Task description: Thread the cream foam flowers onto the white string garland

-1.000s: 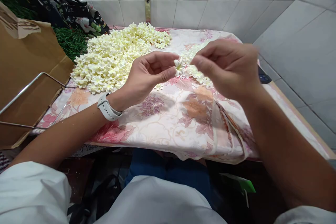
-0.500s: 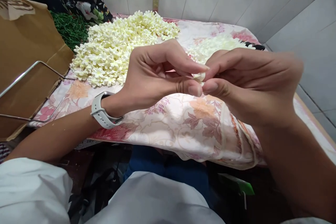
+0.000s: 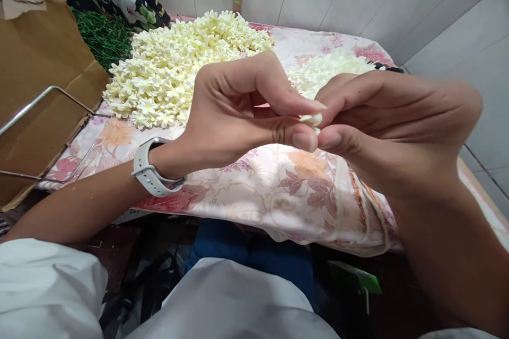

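1. A table under a white cloth printed with pink and orange blossoms (image 3: 246,190) spans the view.
2. On it, toward the left, lies a broad heap of pale-yellow, star-shaped flowers (image 3: 159,82).
3. A smaller pile of whiter flowers (image 3: 330,68) sits behind the hands, partly hidden.
4. The right hand (image 3: 401,127) has thumb and index fingertips drawn close at the held flower's right edge; whether they pinch it or merely touch, I cannot tell.
5. The left hand (image 3: 238,122) is nearly closed, gripping that flower between thumb and index finger.
6. The single small creamy-white flower (image 3: 310,119) is between both hands' fingertips, above the cloth. It should be very light, soft and easily bruised; a gentle hold near its base would probably spare the petals.
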{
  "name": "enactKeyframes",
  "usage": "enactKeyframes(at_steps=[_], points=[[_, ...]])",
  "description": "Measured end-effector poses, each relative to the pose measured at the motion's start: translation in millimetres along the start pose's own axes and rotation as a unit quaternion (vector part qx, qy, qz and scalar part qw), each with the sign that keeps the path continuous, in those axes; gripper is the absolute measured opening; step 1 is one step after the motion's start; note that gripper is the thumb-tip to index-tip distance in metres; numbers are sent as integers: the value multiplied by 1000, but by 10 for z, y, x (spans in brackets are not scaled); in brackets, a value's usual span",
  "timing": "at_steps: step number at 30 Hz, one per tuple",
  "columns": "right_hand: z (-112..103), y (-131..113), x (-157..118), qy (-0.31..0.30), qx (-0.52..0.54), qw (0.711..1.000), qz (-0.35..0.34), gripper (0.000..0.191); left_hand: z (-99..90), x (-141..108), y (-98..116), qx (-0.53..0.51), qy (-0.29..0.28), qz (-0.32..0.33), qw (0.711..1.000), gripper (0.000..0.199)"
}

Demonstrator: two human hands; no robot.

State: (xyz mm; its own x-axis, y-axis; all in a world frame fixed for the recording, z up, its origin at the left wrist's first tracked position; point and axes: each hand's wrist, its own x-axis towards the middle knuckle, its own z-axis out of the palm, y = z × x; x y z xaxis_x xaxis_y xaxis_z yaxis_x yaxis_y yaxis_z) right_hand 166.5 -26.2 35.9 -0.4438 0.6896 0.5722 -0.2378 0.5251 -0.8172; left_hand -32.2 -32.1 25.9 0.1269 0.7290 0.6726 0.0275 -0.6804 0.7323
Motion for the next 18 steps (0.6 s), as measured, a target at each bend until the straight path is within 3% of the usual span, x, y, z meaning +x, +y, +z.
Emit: enactKeyframes(at_steps=[6, 10, 18], points=[[-17, 40, 22, -9, -24, 999, -29, 25, 6, -6, 1, -7, 3, 14, 1000, 49], [-33, 61, 34, 2, -48, 998, -45, 20, 13, -7, -2, -66, 5, 36, 997, 32], [-23, 42, 18, 4, -23, 1000, -18, 15, 36, -15, 15, -101, 6, 24, 995, 27]])
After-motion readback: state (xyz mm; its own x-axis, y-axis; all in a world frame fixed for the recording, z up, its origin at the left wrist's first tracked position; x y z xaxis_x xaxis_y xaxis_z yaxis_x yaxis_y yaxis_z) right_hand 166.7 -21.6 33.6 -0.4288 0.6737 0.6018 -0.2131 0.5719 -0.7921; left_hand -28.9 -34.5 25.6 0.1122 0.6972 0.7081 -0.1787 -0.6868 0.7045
